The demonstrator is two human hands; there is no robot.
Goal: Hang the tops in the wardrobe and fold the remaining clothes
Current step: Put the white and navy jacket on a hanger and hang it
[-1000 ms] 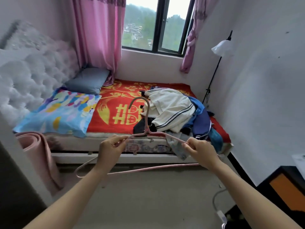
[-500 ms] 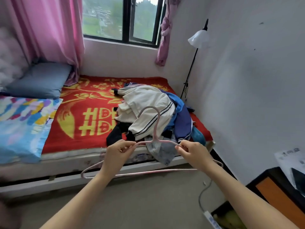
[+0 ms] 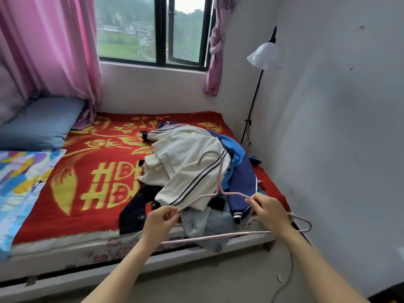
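Note:
A thin pink hanger (image 3: 219, 184) is held level in front of me, hook pointing up. My left hand (image 3: 160, 219) pinches its left shoulder, and my right hand (image 3: 270, 212) pinches its right shoulder. Behind it, a pile of clothes (image 3: 196, 169) lies on the right side of the bed (image 3: 91, 189): a cream garment with black stripes on top, blue and navy pieces to the right, black and grey ones at the front edge. No wardrobe is in view.
A blue pillow (image 3: 39, 123) and a colourful quilt (image 3: 19, 182) lie at the bed's left. A floor lamp (image 3: 260, 68) stands in the right corner by the white wall. A white cable (image 3: 286, 278) trails on the floor. Pink curtains (image 3: 50, 47) frame the window.
I have come closer to the bed and turned right, so the clothes pile now sits right behind the hanger. Both hands keep the same hold on it.

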